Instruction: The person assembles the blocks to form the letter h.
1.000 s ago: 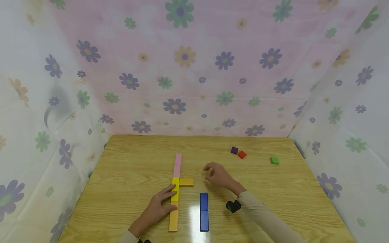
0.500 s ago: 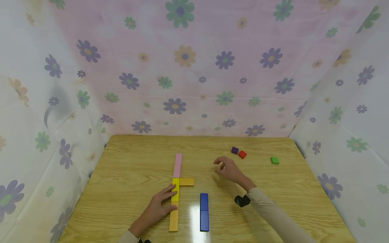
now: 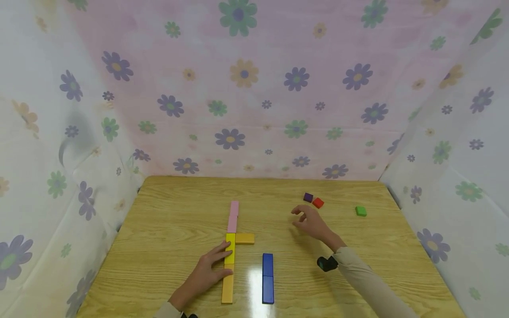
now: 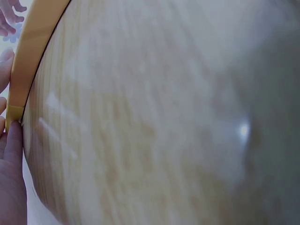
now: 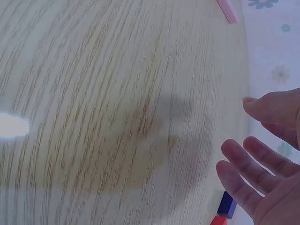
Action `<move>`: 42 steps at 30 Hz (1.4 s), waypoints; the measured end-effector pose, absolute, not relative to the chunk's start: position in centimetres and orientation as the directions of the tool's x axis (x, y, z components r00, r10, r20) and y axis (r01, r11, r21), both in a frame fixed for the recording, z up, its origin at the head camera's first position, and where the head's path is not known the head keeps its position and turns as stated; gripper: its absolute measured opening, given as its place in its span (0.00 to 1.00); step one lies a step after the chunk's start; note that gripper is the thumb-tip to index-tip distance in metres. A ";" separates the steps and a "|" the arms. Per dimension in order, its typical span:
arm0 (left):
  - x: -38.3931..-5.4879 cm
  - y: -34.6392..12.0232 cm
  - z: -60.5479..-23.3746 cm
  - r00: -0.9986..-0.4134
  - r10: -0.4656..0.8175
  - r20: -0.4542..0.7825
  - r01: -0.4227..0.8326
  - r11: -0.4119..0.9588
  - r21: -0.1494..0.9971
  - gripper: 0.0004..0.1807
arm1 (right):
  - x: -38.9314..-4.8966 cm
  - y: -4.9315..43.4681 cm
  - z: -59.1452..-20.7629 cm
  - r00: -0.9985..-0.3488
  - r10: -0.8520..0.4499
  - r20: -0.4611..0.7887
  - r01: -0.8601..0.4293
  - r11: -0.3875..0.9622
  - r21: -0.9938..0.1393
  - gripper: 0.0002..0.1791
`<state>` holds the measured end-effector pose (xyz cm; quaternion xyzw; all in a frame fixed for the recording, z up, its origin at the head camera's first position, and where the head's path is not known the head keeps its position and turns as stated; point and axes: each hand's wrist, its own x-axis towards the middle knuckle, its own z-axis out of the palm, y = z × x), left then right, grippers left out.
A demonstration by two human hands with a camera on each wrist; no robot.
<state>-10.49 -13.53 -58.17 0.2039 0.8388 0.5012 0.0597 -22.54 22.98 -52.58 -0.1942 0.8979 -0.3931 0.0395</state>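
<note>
My left hand (image 3: 204, 271) rests along the left side of a column of flat blocks. Its fingertips lie on the yellow block (image 3: 230, 254), and its thumb touches the light orange block (image 3: 227, 289) just below. Pink blocks (image 3: 233, 216) continue the column at the far end. An orange block (image 3: 245, 239) sticks out to the right beside the yellow one. My right hand (image 3: 313, 223) hovers over the table with loosely bent fingers and nothing in them. Closest to it are a red block (image 3: 318, 203) and a dark purple block (image 3: 308, 197), also partly seen in the right wrist view.
Two blue blocks (image 3: 268, 278) lie end to end, right of the column. A green block (image 3: 361, 211) lies farther right on the wooden table (image 3: 179, 212). Flowered cloth (image 3: 254, 110) walls the table at the back and both sides.
My right hand has moved right and slightly away from me, from near the column towards the red and purple blocks. My left hand and the blocks have stayed in place.
</note>
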 end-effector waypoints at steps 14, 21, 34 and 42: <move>-10.6 -13.5 -58.2 -0.909 0.401 0.109 0.283 0.407 0.869 0.30 | -23.0 25.9 -52.4 -0.942 -0.324 0.085 -0.285 0.641 -0.713 0.17; -10.7 -13.4 -58.2 -0.907 0.402 0.121 0.297 0.409 0.863 0.30 | -23.8 27.1 -53.0 -0.954 -0.279 0.108 -0.274 0.668 -0.692 0.18; -10.6 -13.5 -58.2 -0.909 0.403 0.108 0.287 0.417 0.863 0.31 | -25.0 29.1 -53.3 -0.970 -0.195 0.144 -0.241 0.719 -0.652 0.21; -10.6 -13.6 -58.4 -0.908 0.405 0.111 0.293 0.421 0.858 0.30 | -26.0 30.0 -54.5 -0.977 -0.168 0.130 -0.212 0.739 -0.640 0.23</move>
